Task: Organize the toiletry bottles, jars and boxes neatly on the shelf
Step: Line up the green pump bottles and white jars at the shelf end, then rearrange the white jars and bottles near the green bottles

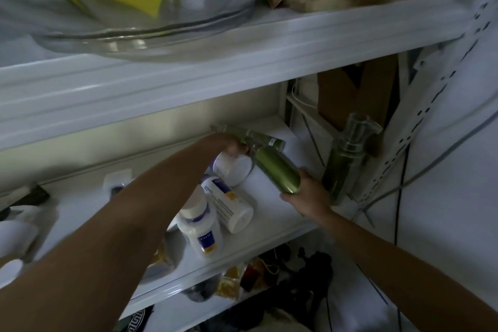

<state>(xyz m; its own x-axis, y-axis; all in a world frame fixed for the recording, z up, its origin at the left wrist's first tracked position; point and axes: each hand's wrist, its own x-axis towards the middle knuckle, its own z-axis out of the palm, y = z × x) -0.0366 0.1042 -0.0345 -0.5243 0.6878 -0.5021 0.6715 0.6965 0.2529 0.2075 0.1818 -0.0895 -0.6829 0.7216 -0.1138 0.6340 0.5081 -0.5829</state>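
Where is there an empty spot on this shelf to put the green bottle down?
Best spot: the bare shelf strip between the lying white bottles and the right hand holding the green bottle. The middle is crowded with white bottles, and a standing green bottle fills the right corner.

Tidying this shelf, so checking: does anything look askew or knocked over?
Yes: a white bottle and a white jar lie on their sides on the shelf; the right hand holds a green bottle tilted.
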